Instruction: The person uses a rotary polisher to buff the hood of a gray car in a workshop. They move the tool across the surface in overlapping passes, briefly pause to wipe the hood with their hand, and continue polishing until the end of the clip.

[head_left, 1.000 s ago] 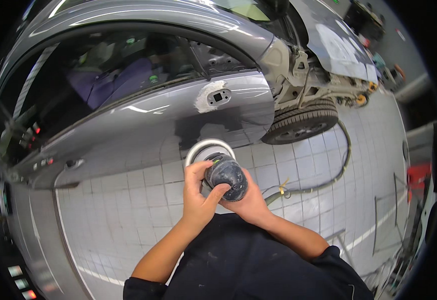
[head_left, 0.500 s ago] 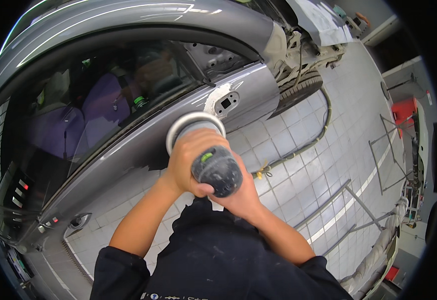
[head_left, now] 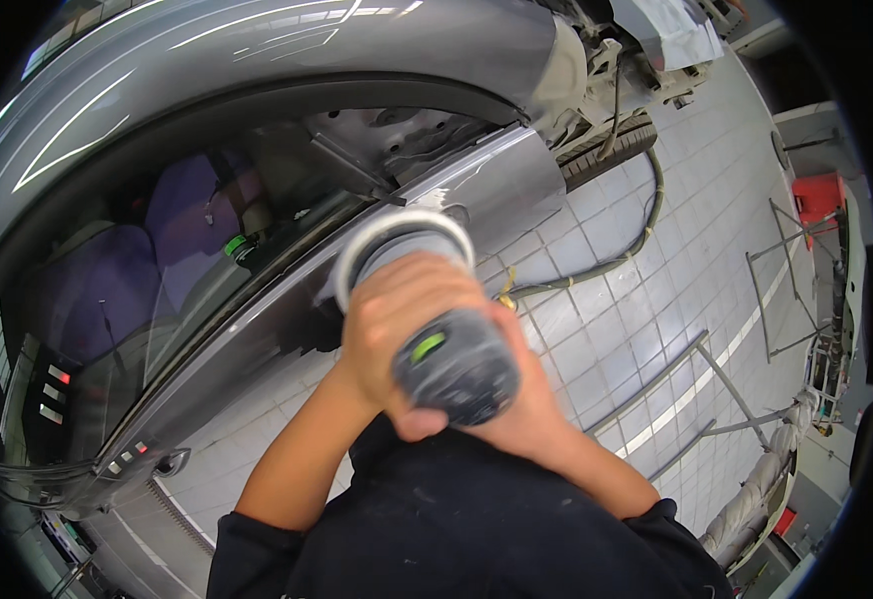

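A grey and black power sander [head_left: 461, 374] with a green switch is gripped between both my hands. My left hand [head_left: 392, 304] wraps over the top of its body, thumb round the near end. On the other side, my right hand [head_left: 524, 384] closes round the sander's body, its fingers mostly hidden. The round, pale-rimmed pad [head_left: 461, 235] is at the outer face of the grey car door [head_left: 511, 180], below the window edge. Whether the pad touches the panel I cannot tell. Part of the door's mirror or handle recess [head_left: 451, 214] shows past the pad.
A dark hose [head_left: 621, 262] with yellow ties curves over the tiled floor [head_left: 596, 295] from the wheel [head_left: 611, 155]. Metal stands [head_left: 656, 384] are at the right, near a red box [head_left: 816, 200]. The car's front end has exposed parts [head_left: 626, 90].
The sander has moved along the door toward the recess, now covering most of the whitish patch seen before. Both hands keep their hold. My view of the car has shifted slightly.
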`<state>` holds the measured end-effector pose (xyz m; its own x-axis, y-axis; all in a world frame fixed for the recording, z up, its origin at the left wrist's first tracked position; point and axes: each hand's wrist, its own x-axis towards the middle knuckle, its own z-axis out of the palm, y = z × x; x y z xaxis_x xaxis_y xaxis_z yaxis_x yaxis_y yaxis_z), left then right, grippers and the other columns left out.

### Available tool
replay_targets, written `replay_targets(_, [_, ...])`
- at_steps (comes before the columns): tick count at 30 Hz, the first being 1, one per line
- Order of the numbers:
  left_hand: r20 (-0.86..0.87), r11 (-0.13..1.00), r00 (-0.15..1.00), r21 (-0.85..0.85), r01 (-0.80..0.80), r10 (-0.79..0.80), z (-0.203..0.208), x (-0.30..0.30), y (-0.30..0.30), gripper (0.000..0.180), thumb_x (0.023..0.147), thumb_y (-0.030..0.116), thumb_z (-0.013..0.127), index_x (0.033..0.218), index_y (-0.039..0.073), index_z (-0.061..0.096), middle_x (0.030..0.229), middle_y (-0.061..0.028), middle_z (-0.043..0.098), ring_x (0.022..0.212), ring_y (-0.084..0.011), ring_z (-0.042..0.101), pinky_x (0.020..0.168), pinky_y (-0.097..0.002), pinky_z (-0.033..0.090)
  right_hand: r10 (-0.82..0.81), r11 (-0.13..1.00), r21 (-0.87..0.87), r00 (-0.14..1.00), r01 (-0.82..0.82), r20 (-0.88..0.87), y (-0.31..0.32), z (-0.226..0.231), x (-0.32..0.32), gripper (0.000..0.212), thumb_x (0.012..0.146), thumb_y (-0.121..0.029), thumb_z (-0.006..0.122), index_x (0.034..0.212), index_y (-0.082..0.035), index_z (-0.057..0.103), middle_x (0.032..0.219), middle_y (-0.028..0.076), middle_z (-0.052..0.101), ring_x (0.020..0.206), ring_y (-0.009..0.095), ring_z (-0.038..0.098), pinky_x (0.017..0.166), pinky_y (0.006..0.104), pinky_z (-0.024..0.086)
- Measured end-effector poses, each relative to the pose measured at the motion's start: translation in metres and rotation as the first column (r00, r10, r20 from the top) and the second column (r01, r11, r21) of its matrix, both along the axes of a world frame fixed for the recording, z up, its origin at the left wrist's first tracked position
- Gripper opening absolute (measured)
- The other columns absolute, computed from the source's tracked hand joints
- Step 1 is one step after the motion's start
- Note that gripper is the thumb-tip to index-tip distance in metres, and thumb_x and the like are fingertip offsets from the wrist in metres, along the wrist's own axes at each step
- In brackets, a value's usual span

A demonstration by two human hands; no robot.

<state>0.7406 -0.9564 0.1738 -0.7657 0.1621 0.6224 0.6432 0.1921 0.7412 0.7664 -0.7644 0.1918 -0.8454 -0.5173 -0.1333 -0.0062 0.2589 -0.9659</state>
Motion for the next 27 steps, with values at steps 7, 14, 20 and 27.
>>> replay_targets(7, [0.046, 0.992, 0.992, -0.062, -0.115, 0.117, 0.012, 0.016, -0.003, 0.078, 0.08, 0.078, 0.054, 0.083, 0.002, 0.069, 0.082, -0.0115, 0.071, 0.08, -0.0308, 0.073, 0.08, -0.0445, 0.055, 0.128, 0.99, 0.049, 0.992, -0.129, 0.022, -0.002, 0.001, 0.0, 0.093, 0.074, -0.021, 0.085, 0.148, -0.009, 0.03, 0.108, 0.023, 0.07, 0.092, 0.045, 0.07, 0.074, 0.0488, 0.057])
replay_targets(14, [0.023, 0.999, 1.0, -0.044, -0.014, 0.015, 0.005, -0.065, 0.057, 0.079, 0.067, 0.076, 0.065, 0.088, 0.001, 0.067, 0.087, -0.0157, 0.068, 0.081, -0.0383, 0.066, 0.079, -0.044, 0.053, -0.148, 0.988, 0.081, 0.968, 0.134, 0.2, 0.05, 0.014, -0.053, 0.087, 0.064, -0.019, 0.094, 0.134, -0.006, 0.046, 0.12, 0.01, 0.061, 0.111, 0.019, 0.061, 0.096, 0.0355, 0.049])
replay_targets(20, [0.074, 0.996, 0.996, -0.074, 0.051, -0.045, 0.007, -0.045, 0.029, 0.082, 0.063, 0.077, 0.065, 0.093, 0.001, 0.069, 0.09, -0.0157, 0.069, 0.083, -0.0375, 0.068, 0.079, -0.0441, 0.053, -0.038, 0.999, 0.027, 0.994, 0.035, 0.105, 0.033, 0.009, -0.038, 0.095, 0.066, -0.016, 0.093, 0.141, -0.008, 0.037, 0.112, 0.015, 0.067, 0.105, 0.028, 0.07, 0.089, 0.0373, 0.054])
replay_targets(27, [0.074, 0.962, 0.98, -0.22, -0.165, 0.185, 0.018, 0.012, -0.004, 0.034, 0.081, 0.038, 0.065, 0.082, 0.004, 0.07, 0.081, -0.0102, 0.072, 0.079, -0.0295, 0.072, 0.078, -0.0425, 0.055, 0.172, 0.979, 0.084, 0.974, -0.185, 0.146, -0.001, 0.017, -0.012, 0.093, 0.073, -0.017, 0.084, 0.148, -0.007, 0.03, 0.109, 0.025, 0.069, 0.091, 0.043, 0.07, 0.078, 0.0448, 0.057])
